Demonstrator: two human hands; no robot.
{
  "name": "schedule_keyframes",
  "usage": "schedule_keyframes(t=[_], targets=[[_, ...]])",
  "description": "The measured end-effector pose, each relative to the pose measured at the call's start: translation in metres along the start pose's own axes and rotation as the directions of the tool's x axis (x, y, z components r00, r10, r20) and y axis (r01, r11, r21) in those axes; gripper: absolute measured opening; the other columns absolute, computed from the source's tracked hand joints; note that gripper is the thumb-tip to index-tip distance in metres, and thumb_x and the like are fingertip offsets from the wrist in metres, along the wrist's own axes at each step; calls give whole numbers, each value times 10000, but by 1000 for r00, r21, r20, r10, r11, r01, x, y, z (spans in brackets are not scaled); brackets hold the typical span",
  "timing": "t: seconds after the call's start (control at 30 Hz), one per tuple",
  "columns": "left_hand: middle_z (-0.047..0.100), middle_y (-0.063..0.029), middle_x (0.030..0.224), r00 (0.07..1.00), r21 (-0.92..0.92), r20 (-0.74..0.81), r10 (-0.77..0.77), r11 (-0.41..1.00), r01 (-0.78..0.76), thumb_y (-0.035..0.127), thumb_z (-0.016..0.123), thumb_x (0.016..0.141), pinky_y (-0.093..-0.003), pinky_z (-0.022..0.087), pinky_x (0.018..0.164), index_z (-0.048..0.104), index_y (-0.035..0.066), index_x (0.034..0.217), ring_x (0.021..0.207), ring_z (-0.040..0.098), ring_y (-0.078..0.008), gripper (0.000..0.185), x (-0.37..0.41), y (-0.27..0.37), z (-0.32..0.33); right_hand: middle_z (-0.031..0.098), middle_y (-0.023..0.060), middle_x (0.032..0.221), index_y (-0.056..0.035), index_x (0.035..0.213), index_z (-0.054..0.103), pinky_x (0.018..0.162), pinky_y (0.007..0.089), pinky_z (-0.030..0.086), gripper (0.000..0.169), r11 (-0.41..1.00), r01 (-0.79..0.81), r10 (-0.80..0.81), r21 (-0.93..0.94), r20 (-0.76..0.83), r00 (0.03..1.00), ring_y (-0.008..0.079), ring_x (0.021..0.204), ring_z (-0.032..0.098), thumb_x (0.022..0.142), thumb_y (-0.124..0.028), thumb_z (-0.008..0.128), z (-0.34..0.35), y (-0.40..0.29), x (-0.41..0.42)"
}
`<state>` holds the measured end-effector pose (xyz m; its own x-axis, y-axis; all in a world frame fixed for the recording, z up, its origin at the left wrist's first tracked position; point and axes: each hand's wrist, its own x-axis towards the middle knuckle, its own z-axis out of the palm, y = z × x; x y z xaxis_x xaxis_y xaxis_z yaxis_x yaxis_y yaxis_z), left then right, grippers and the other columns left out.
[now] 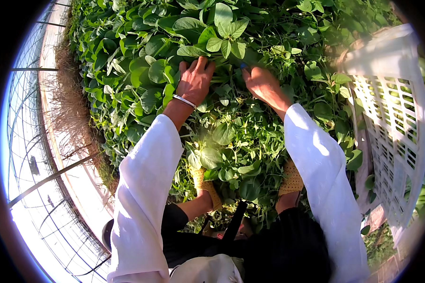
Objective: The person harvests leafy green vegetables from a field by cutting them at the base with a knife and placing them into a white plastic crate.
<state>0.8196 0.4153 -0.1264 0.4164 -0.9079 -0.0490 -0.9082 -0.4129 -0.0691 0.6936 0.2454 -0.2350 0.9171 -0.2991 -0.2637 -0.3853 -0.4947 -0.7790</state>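
My left hand (195,78), with a white bangle at the wrist, reaches into the leafy green plants (156,72) near the top centre. Its fingers curl at the base of a leafy shoot (227,35), and pale stems run just right of them. My right hand (261,82) is a little to the right, its fingers curled among the stems and partly hidden. Something small and blue (243,65) shows at its thumb or index finger. Whether either hand grips a stem cannot be made out. White sleeves cover both forearms.
A white slatted plastic crate (393,106) holding green produce stands at the right. On the left run a pale ledge (74,166), dry brown roots or grass (69,102) and a wire and bar frame (39,187). My feet, in yellow perforated shoes (202,184), stand among low plants.
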Motion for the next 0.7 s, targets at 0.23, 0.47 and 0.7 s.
schedule_keyframes(t=[0.23, 0.47, 0.7], targets=[[548, -105, 1125, 988, -189, -22, -150, 972, 143, 99, 645, 784, -429, 418, 824, 602, 120, 1171, 995, 583, -298, 390, -18, -4, -9, 640, 252, 743, 18, 961, 546, 653, 529, 485, 415, 992, -121, 117, 28, 110, 987, 464, 726, 621, 981, -386, 456, -22, -23, -64], [494, -139, 1164, 995, -124, 69, -71, 989, 79, 181, 750, 705, -442, 365, 905, 488, 30, 1305, 1145, 483, -296, 672, -25, -6, -13, 640, 258, 746, 19, 971, 532, 644, 535, 471, 421, 983, -177, 181, -44, 150, 972, 463, 701, 613, 993, -391, 438, -18, -41, -77], [525, -77, 1066, 994, 11, 38, -103, 995, 103, 69, 607, 765, -458, 399, 843, 604, 101, 1132, 1061, 536, -250, 368, -18, 1, 1, 653, 251, 763, 20, 961, 554, 669, 536, 480, 420, 992, -125, 127, -24, 183, 975, 454, 715, 628, 996, -380, 430, -10, -40, -62]])
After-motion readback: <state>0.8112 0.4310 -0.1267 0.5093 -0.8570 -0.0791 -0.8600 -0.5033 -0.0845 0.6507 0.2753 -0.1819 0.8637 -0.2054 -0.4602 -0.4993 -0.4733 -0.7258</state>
